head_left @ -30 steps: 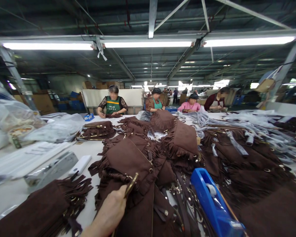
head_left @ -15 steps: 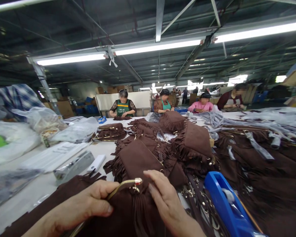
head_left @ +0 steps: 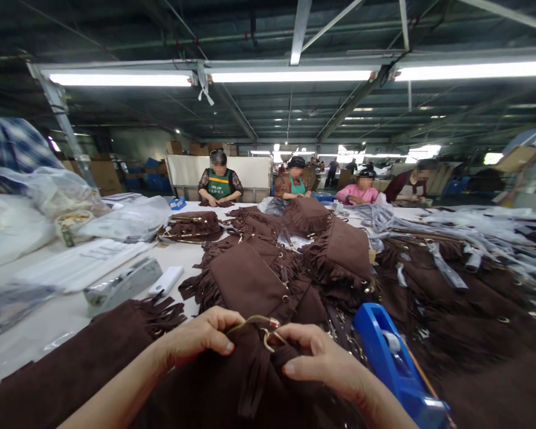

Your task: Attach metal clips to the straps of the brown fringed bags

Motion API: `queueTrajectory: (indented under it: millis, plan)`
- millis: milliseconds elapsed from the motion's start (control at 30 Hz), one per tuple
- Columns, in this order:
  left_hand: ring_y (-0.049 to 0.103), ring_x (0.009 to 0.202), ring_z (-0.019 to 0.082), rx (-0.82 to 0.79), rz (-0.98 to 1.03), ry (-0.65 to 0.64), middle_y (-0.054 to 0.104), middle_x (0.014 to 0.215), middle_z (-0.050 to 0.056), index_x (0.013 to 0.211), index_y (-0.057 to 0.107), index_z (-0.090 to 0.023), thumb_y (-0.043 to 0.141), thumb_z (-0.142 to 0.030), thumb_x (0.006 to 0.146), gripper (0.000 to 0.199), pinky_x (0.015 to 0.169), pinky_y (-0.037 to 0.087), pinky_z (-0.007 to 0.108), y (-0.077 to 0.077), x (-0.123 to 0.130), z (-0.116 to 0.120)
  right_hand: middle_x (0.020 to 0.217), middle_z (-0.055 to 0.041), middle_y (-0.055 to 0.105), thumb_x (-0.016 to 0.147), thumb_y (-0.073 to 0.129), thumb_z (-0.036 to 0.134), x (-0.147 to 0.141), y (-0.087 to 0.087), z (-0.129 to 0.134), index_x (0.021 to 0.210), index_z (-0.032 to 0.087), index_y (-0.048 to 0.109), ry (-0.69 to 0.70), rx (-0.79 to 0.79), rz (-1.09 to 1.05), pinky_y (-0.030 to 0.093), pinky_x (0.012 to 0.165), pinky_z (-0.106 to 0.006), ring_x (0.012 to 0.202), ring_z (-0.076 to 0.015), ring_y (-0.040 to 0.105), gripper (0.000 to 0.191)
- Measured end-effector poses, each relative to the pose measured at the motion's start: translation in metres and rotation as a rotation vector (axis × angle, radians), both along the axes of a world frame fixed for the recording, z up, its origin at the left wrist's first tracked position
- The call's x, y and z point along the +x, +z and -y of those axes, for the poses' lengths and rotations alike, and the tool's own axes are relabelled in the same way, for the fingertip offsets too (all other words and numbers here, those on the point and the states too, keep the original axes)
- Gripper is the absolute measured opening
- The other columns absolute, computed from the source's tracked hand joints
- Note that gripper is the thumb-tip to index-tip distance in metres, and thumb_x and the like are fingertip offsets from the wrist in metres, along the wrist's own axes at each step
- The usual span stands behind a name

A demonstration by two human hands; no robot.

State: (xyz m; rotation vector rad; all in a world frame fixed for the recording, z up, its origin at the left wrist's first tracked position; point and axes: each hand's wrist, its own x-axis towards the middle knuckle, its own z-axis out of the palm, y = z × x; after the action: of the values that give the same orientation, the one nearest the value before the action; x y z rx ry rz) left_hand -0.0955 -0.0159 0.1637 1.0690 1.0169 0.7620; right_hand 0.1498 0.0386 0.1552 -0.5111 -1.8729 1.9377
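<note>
A dark brown fringed bag lies close to me at the bottom centre. My left hand pinches its top edge beside the zipper, whose end carries a small red and metal tip. On the other side, my right hand has thumb and fingers closed on the bag's corner, next to a gold ring. A bundle of brown fringe hangs between both hands. Just beyond them, another brown fringed bag lies on the pile.
A blue tape dispenser stands right of my right hand. Brown bags and straps cover the right side. A white device, a grey box and plastic bags lie left. Several people work across the table.
My right hand has closed from a loose open pose onto the bag's corner by the ring. The zipper end has shifted right and now lies beside the right fingertips. The view has tilted slightly.
</note>
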Motion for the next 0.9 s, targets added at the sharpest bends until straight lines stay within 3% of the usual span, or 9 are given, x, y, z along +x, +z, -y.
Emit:
queueTrajectory:
  millis: [133,267,433,500,633,700,800,900]
  plan:
    - [0.058,0.064,0.016,0.002,-0.006,-0.011,0.07,0.077,0.005,0.087,0.069,-0.012,0.056,-0.011,0.051,0.038,0.061,0.041,0.023,-0.018,0.011,-0.012,0.084,-0.0013,0.066,0.061,0.061,0.026,0.017,-0.003,-0.006,0.099,0.015,0.067,-0.067,-0.115,0.084,0.039,0.071,-0.026,0.075,-0.0145,0.056,0.04]
    - [0.054,0.06,0.014,0.009,-0.059,-0.053,0.068,0.073,0.002,0.084,0.069,-0.012,0.054,-0.011,0.049,0.038,0.056,0.036,0.02,-0.03,0.024,-0.016,0.076,-0.0003,0.061,0.072,0.057,0.044,0.023,-0.015,-0.014,0.088,0.015,0.069,-0.194,-0.086,0.173,0.038,0.067,-0.025,0.07,-0.0125,0.052,0.036]
    - [0.046,0.056,0.011,-0.02,-0.139,-0.095,0.062,0.067,0.0,0.081,0.068,-0.011,0.052,-0.012,0.048,0.037,0.05,0.028,0.018,-0.035,0.037,-0.015,0.074,0.001,0.061,0.066,0.063,0.031,0.028,-0.025,-0.02,0.086,0.014,0.069,-0.129,0.019,0.289,0.036,0.07,-0.026,0.072,-0.0131,0.052,0.027]
    - [0.046,0.057,0.011,-0.027,-0.145,-0.093,0.062,0.068,0.0,0.083,0.067,-0.011,0.051,-0.013,0.048,0.038,0.05,0.029,0.019,-0.037,0.038,-0.015,0.078,0.001,0.062,0.066,0.064,0.026,0.03,-0.026,-0.015,0.088,0.016,0.069,-0.118,0.129,0.346,0.036,0.071,-0.026,0.076,-0.0147,0.052,0.025]
    - [0.045,0.056,0.012,-0.018,-0.188,-0.095,0.059,0.066,-0.001,0.083,0.065,-0.011,0.05,-0.015,0.047,0.039,0.05,0.029,0.02,-0.042,0.038,-0.018,0.096,-0.0031,0.062,0.083,0.046,0.023,0.028,-0.029,0.003,0.105,0.02,0.058,-0.209,0.632,0.547,0.038,0.079,-0.03,0.092,-0.0189,0.055,0.025]
    - [0.043,0.056,0.012,0.002,-0.213,-0.098,0.056,0.064,-0.001,0.079,0.063,-0.011,0.05,-0.016,0.046,0.035,0.05,0.028,0.02,-0.045,0.04,-0.021,0.101,-0.006,0.059,0.088,0.038,0.021,0.027,-0.033,0.009,0.109,0.021,0.053,-0.207,0.792,0.666,0.041,0.079,-0.03,0.092,-0.0188,0.056,0.026]
    - [0.041,0.058,0.012,0.042,-0.236,-0.115,0.053,0.063,-0.002,0.074,0.062,-0.011,0.054,-0.02,0.048,0.028,0.051,0.027,0.02,-0.051,0.046,-0.024,0.097,-0.0054,0.056,0.091,0.033,0.022,0.026,-0.037,0.012,0.1,0.021,0.053,-0.179,0.838,0.745,0.041,0.075,-0.029,0.085,-0.017,0.055,0.022]
    - [0.038,0.059,0.011,0.098,-0.273,-0.148,0.049,0.062,-0.003,0.073,0.062,-0.012,0.062,-0.031,0.052,0.028,0.051,0.025,0.021,-0.058,0.052,-0.027,0.095,-0.0037,0.057,0.092,0.035,0.03,0.029,-0.037,0.011,0.098,0.021,0.053,-0.132,0.709,0.709,0.041,0.079,-0.03,0.088,-0.0171,0.055,0.021]
